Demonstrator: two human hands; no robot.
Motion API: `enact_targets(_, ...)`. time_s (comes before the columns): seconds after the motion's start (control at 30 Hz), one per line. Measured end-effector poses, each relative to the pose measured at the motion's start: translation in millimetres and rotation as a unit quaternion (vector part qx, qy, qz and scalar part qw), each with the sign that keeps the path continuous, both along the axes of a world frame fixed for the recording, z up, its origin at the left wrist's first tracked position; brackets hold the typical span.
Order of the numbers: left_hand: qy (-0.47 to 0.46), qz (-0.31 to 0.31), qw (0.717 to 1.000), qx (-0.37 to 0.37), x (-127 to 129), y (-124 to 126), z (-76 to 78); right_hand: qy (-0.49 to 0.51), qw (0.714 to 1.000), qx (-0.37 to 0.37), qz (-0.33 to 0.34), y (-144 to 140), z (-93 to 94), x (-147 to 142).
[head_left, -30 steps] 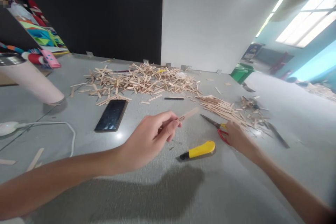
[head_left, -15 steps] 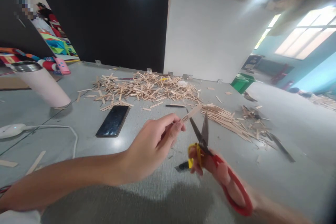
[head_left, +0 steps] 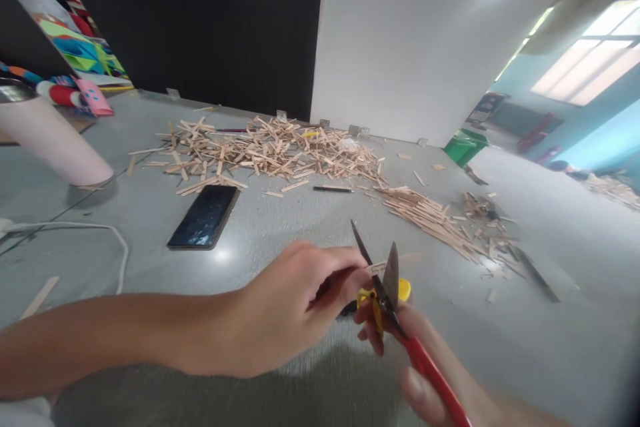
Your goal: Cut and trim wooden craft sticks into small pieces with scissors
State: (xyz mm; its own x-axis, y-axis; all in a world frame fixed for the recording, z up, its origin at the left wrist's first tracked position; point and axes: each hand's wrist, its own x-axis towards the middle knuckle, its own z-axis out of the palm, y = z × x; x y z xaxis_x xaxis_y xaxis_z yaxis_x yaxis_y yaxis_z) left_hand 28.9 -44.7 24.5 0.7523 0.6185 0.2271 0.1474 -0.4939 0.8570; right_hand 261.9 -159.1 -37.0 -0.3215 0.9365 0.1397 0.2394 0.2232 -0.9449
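Observation:
Between thumb and fingers, my left hand [head_left: 300, 307] pinches a thin wooden stick [head_left: 379, 267] that has pencil-like marks on it. My right hand [head_left: 420, 347] grips a pair of scissors [head_left: 387, 287] with red and yellow handles. Its blades are spread, and the stick lies across the gap between them, its far end poking out to the right. Partly hidden behind the scissors and my fingers, a yellow and black tool [head_left: 404, 289] lies on the grey table [head_left: 280, 227].
A heap of wooden sticks [head_left: 270, 153] spreads along the back, with a bundle of longer strips [head_left: 430, 217] to the right. A phone [head_left: 204, 217], a pale tumbler [head_left: 60, 140] and a white cable [head_left: 117, 240] lie or stand left. A black pencil [head_left: 333, 189] lies mid-table.
My left hand has moved right and down, bringing the stick between the scissor blades. The scissors have turned more upright, still spread. The whole view has shifted slightly.

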Motion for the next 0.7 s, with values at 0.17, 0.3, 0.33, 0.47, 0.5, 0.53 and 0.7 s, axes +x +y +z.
enact_targets(0.17,0.004,-0.005,1.000,-0.005,-2,-4,1.7,-0.030,0.999,-0.003,-0.014,-3,8.9,-3)
enact_targets(0.3,0.026,-0.024,0.999,-0.029,-1,-3,1.4,-0.030,0.999,0.012,0.000,-2,3.5,-3)
enact_targets(0.33,0.028,-0.027,0.999,-0.034,-1,-2,1.1,-0.027,1.000,0.010,-0.001,-3,2.7,-3)
enact_targets(0.47,0.026,-0.025,0.998,-0.045,-1,-3,-0.7,-0.017,1.000,-0.006,-0.009,-5,4.2,-4)
enact_targets(0.5,0.025,-0.024,0.998,-0.047,0,-3,-1.2,-0.016,1.000,-0.013,-0.014,-6,5.0,-4)
enact_targets(0.53,0.023,-0.023,0.998,-0.048,0,-4,-1.8,-0.015,0.999,-0.020,-0.021,-6,5.4,-5)
enact_targets(0.7,0.009,-0.019,0.999,-0.037,2,-4,-3.6,0.018,0.999,-0.025,-0.042,-5,-3.5,-9)
